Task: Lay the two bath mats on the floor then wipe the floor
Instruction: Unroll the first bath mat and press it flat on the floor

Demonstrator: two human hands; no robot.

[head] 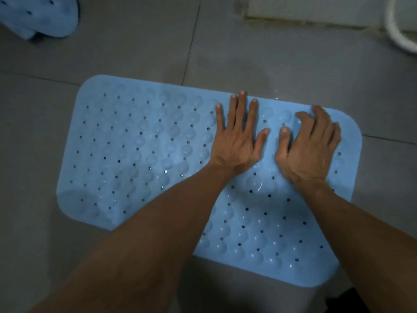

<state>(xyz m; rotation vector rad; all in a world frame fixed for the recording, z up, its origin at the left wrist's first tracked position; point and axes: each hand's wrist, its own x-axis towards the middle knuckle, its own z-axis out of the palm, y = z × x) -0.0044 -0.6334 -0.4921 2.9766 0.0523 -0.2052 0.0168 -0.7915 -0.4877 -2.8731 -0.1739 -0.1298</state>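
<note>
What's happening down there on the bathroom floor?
A person is pressing a light blue bath mat flat onto the grey tiled floor. The left hand lies on it with fingers spread straight; the right hand rests beside it, fingers bent, near the mat's far right edge. A second blue mat lies bunched at the top left, not yet laid out. A white hose curves at the top right.

left hand (237, 141) flat, fingers spread straight, right hand (311, 145) palm down, fingers bent, forearms extended

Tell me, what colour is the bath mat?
The bath mat is light blue with rows of small holes, seen in the head view.
</note>
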